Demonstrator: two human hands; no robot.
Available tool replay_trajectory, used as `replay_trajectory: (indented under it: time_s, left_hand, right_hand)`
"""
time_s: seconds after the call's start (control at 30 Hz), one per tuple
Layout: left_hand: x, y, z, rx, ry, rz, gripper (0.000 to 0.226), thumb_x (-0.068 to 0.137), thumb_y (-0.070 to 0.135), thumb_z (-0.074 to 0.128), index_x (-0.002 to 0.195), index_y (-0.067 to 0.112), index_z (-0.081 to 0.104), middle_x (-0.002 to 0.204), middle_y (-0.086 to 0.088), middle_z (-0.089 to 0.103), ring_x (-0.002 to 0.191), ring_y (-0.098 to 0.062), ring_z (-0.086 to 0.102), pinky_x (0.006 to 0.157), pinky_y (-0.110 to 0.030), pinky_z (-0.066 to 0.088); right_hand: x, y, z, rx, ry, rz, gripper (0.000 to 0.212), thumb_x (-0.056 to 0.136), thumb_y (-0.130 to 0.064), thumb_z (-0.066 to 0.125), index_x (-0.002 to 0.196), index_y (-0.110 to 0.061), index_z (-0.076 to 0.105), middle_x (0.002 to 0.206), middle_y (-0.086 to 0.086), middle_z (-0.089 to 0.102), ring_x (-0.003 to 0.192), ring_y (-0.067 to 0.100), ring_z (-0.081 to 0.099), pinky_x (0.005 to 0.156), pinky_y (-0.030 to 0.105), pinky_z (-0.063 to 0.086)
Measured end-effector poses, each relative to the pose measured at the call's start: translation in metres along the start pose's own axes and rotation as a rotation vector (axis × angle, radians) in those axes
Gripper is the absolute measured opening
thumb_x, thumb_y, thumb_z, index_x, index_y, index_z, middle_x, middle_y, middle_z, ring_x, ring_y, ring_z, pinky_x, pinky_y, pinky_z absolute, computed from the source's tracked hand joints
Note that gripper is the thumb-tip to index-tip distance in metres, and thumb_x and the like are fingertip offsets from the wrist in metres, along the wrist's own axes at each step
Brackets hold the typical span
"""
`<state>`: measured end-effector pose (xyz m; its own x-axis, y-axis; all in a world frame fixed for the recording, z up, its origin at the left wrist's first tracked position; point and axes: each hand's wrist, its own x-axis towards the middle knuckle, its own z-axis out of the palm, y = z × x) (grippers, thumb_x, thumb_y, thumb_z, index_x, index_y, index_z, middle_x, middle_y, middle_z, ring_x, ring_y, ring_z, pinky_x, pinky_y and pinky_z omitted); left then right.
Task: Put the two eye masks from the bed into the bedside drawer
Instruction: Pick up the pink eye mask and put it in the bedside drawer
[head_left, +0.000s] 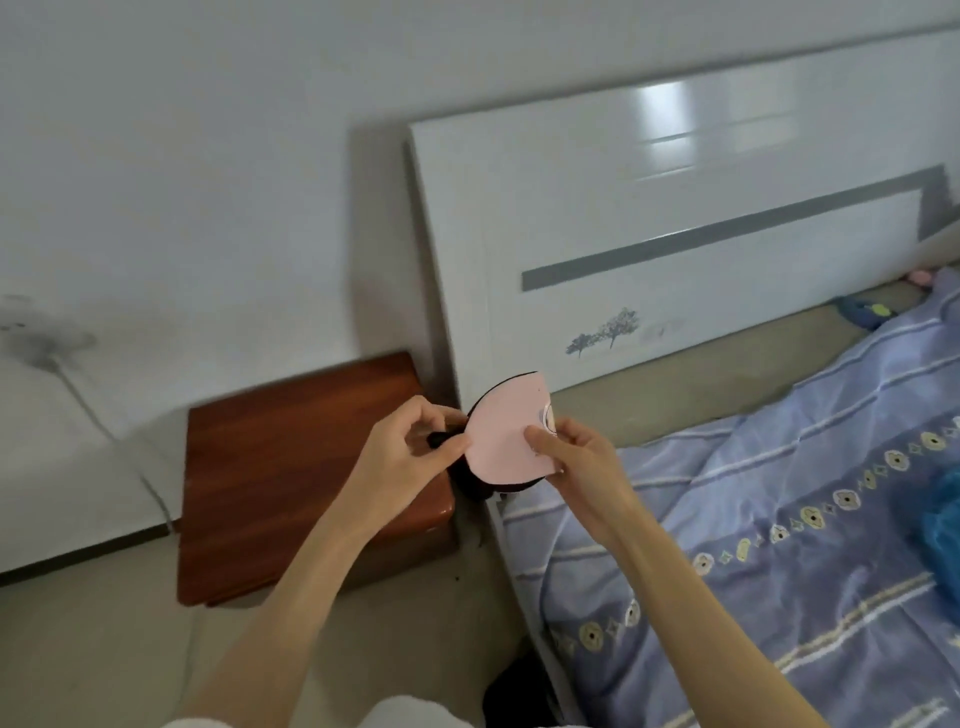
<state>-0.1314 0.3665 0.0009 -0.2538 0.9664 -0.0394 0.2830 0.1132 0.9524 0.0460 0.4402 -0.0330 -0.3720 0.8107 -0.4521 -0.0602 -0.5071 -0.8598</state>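
A pink eye mask (506, 428), folded in half with a black edge and black strap, is held in the air between both hands, above the gap between bed and bedside cabinet. My left hand (415, 447) pinches its left edge and the black strap. My right hand (576, 457) pinches its right edge with thumb on top. Something dark hangs below the pink mask; I cannot tell whether it is a second mask. The reddish-brown wooden bedside cabinet (291, 478) stands left of the bed; its drawer front is hidden from this angle.
A white glossy headboard (675, 234) rises behind the bed. A blue patterned quilt (779, 519) covers the mattress at right. A fan's shadow and a cable (130, 452) lie on the white wall at left. Beige floor lies below the cabinet.
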Motion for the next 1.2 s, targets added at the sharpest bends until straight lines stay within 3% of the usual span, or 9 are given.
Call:
replay_trajectory:
  time_s: [0.1,0.3,0.4,0.53,0.63,0.7,0.87,1.07,1.2]
  left_hand:
    - [-0.028,-0.011,-0.048,-0.013,0.045,-0.01,0.029,0.075,0.01,0.07,0.067,0.019,0.043,0.082,0.002,0.067,0.074,0.004,0.062,0.069,-0.008,0.047]
    - [-0.088,-0.045,-0.149,0.05,0.017,-0.168,0.028,0.074,0.029,0.071,0.094,0.041,0.055,0.08,0.009,0.069,0.083,0.001,0.063,0.076,-0.016,0.042]
    - [-0.117,-0.054,-0.196,0.042,0.028,-0.157,0.009,0.079,0.027,0.066,0.081,0.036,0.066,0.068,0.012,0.071,0.073,0.0,0.064,0.072,-0.016,0.042]
    - [-0.142,-0.053,-0.239,0.071,0.078,-0.114,0.014,0.08,0.025,0.065,0.068,0.033,0.066,0.058,0.009,0.068,0.061,-0.003,0.061,0.065,-0.012,0.044]
    - [-0.155,-0.051,-0.252,0.094,0.235,-0.071,0.012,0.081,0.02,0.064,0.071,0.026,0.064,0.06,0.005,0.067,0.065,-0.007,0.063,0.073,-0.025,0.048]
    - [-0.163,-0.048,-0.254,0.076,0.31,-0.031,0.014,0.081,0.015,0.064,0.073,0.027,0.063,0.068,0.004,0.067,0.067,-0.006,0.065,0.073,-0.026,0.049]
    - [-0.17,-0.044,-0.254,0.081,0.067,-0.117,0.029,0.08,0.008,0.066,0.095,0.029,0.053,0.083,-0.011,0.053,0.079,-0.019,0.054,0.076,-0.026,0.045]
    - [-0.162,-0.033,-0.231,0.129,0.398,-0.182,0.004,0.084,0.019,0.062,0.083,0.021,0.065,0.086,-0.001,0.068,0.083,-0.016,0.064,0.081,-0.03,0.047]
    - [-0.161,-0.036,-0.223,-0.079,0.356,-0.34,0.009,0.08,0.022,0.065,0.073,0.025,0.069,0.09,0.0,0.069,0.08,-0.011,0.067,0.069,-0.019,0.051]
  right_hand:
    - [-0.011,0.009,0.049,0.002,-0.063,0.008,0.005,0.083,-0.007,0.061,0.085,-0.011,0.063,0.082,0.003,0.066,0.072,0.013,0.063,0.054,0.018,0.049]
    - [-0.041,0.035,0.128,0.132,-0.053,0.061,0.029,0.085,-0.006,0.056,0.114,0.0,0.057,0.104,0.011,0.066,0.089,0.022,0.061,0.073,0.029,0.051]
    - [-0.053,0.044,0.156,0.162,-0.064,0.089,0.024,0.086,-0.007,0.056,0.11,-0.007,0.057,0.112,0.012,0.064,0.098,0.025,0.06,0.073,0.03,0.056]
    - [-0.064,0.048,0.181,0.187,-0.093,0.122,0.027,0.085,-0.007,0.057,0.112,-0.012,0.057,0.109,0.009,0.065,0.102,0.027,0.06,0.065,0.028,0.06]
    - [-0.069,0.049,0.195,0.186,-0.127,0.146,0.019,0.084,-0.006,0.057,0.102,-0.014,0.061,0.106,0.009,0.066,0.099,0.026,0.061,0.066,0.029,0.059]
    - [-0.071,0.049,0.203,0.184,-0.161,0.169,0.02,0.083,-0.008,0.059,0.102,-0.013,0.06,0.108,0.01,0.065,0.1,0.027,0.061,0.066,0.029,0.059]
    - [-0.071,0.036,0.201,0.165,-0.227,0.185,0.031,0.084,-0.009,0.057,0.115,-0.007,0.056,0.116,0.013,0.062,0.104,0.029,0.059,0.066,0.029,0.059]
    - [-0.076,0.025,0.183,0.121,-0.262,0.125,0.016,0.086,-0.008,0.056,0.101,-0.009,0.062,0.103,0.011,0.066,0.096,0.025,0.061,0.061,0.025,0.059]
    - [-0.079,0.025,0.166,0.116,-0.237,0.103,0.022,0.085,-0.008,0.058,0.106,-0.011,0.061,0.11,0.01,0.064,0.103,0.026,0.059,0.061,0.025,0.059]
